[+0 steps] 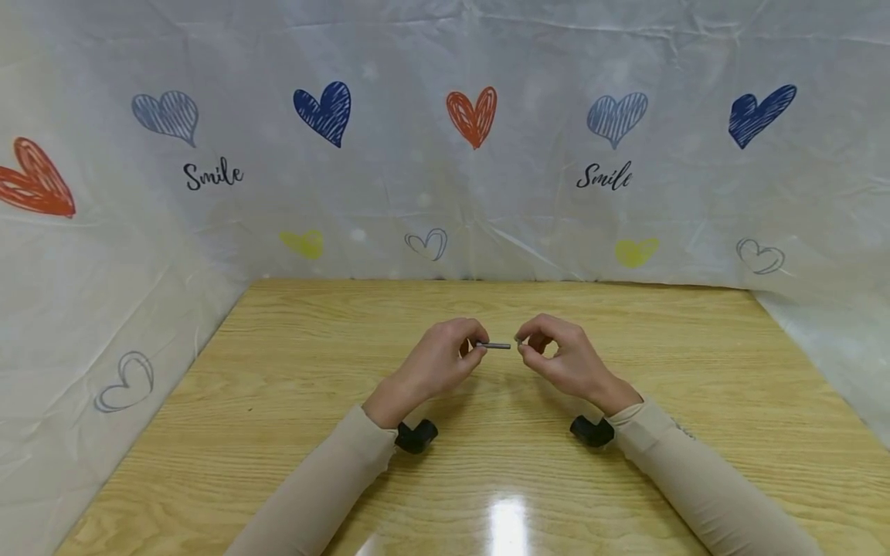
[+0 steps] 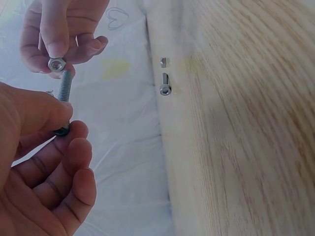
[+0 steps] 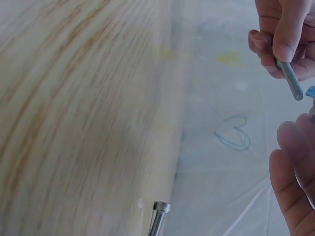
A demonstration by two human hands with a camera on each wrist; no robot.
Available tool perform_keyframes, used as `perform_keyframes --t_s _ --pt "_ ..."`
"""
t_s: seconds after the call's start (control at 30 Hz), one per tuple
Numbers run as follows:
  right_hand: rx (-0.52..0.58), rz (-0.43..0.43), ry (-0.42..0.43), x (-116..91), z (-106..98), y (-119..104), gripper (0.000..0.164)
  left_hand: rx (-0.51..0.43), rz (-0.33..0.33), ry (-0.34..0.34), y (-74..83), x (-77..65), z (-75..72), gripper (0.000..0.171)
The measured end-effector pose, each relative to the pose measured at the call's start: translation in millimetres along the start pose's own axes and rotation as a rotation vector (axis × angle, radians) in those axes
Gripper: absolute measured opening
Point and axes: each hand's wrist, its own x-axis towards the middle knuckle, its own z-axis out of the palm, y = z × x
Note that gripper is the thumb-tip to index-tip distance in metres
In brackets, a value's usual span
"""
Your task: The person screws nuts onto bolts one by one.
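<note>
A threaded bolt (image 2: 64, 87) is pinched near its head between the thumb and fingers of my left hand (image 1: 438, 355), its bare end pointing right. Facing that end, my right hand (image 1: 566, 355) pinches a small hex nut (image 2: 57, 64) between thumb and fingertip. In the head view a narrow gap shows between the bolt's tip and the nut, both held above the table. The right wrist view shows the bolt's end (image 3: 298, 96) with no nut on it; most of the right hand is cut off there.
On the wooden table (image 1: 278, 371) lie a second socket-head bolt (image 2: 165, 88) and a second nut (image 2: 163, 62), close together. A white sheet (image 1: 389, 185) printed with hearts and "Smile" hangs behind the table and at both sides.
</note>
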Motion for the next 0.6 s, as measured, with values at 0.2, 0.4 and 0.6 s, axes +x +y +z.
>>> perform_keyframes --t_s 0.2,0.4,0.6 --pt "0.037 0.015 0.012 -4.8 5.9 19.0 0.014 0.006 0.017 0.008 1.7 0.2 1.0 0.005" --pt "0.063 -0.002 0.018 -1.5 4.8 1.5 0.016 0.014 0.032 0.022 3.9 -0.4 1.0 0.005" --pt "0.084 0.013 -0.003 -5.0 9.5 17.9 0.017 0.012 0.037 0.028 5.4 0.2 0.6 0.004"
